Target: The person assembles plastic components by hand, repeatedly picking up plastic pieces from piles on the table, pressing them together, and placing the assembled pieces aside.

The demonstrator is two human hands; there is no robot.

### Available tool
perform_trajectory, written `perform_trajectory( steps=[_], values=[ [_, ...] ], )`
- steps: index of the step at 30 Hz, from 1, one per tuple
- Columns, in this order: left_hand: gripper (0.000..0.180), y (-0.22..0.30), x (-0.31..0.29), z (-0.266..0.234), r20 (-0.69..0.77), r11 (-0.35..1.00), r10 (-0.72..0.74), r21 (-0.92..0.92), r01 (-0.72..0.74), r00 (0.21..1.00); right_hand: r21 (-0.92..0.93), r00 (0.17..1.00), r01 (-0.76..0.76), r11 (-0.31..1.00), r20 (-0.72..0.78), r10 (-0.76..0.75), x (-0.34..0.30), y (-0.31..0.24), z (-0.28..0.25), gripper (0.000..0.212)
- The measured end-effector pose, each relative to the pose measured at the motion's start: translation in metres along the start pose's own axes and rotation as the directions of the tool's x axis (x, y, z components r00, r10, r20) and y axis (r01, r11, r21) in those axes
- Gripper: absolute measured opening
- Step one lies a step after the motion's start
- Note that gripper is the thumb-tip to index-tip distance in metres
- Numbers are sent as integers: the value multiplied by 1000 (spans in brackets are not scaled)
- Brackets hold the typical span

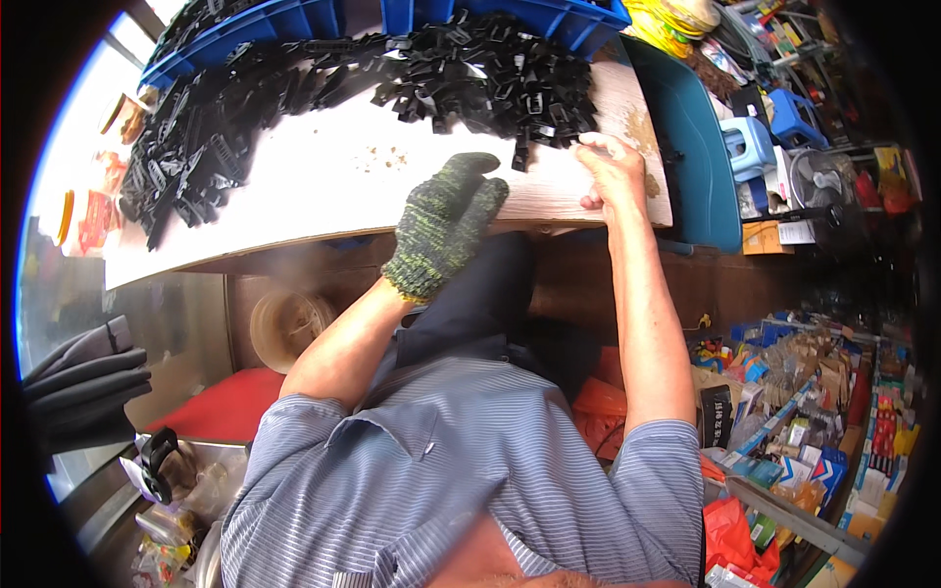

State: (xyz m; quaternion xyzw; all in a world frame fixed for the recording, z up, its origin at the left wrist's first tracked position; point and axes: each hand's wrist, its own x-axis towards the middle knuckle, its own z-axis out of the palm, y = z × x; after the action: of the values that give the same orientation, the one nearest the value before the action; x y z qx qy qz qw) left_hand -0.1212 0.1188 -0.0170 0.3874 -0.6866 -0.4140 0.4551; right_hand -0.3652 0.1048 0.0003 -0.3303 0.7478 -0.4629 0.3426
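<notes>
A green-and-black knitted glove covers my left hand (443, 230), held over the near edge of the white tabletop (304, 196). Its thumb and fingers are apart, and nothing shows between them. My bare right hand (618, 174) is at the right end of the table, fingers bent and tips drawn together beside the heap of small black plastic clip-like pieces (490, 73). Whatever those fingertips hold is too small to make out. More of the black pieces (186, 167) spread along the left side of the tabletop.
Blue plastic crates (265, 27) stand behind the heap. A teal bin (696, 157) adjoins the table's right end. Below the table is a round pale bucket (289, 328). Shelves of boxed goods (794, 431) fill the right side; clear jars (93, 220) stand at far left.
</notes>
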Motion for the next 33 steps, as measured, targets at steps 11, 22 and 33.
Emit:
perform_trajectory(
  steps=[11,22,33],
  values=[
    [36,-2,5,10,-43,996,56,65,-53,997,155,997,-40,987,73,29,-17,3,1,17],
    [36,-7,21,29,43,987,102,118,-106,994,586,999,-18,810,53,-15,-80,3,62,13],
    [42,-11,12,4,263,926,168,290,-244,950,363,952,-57,930,302,-59,-67,13,52,27]
  ],
)
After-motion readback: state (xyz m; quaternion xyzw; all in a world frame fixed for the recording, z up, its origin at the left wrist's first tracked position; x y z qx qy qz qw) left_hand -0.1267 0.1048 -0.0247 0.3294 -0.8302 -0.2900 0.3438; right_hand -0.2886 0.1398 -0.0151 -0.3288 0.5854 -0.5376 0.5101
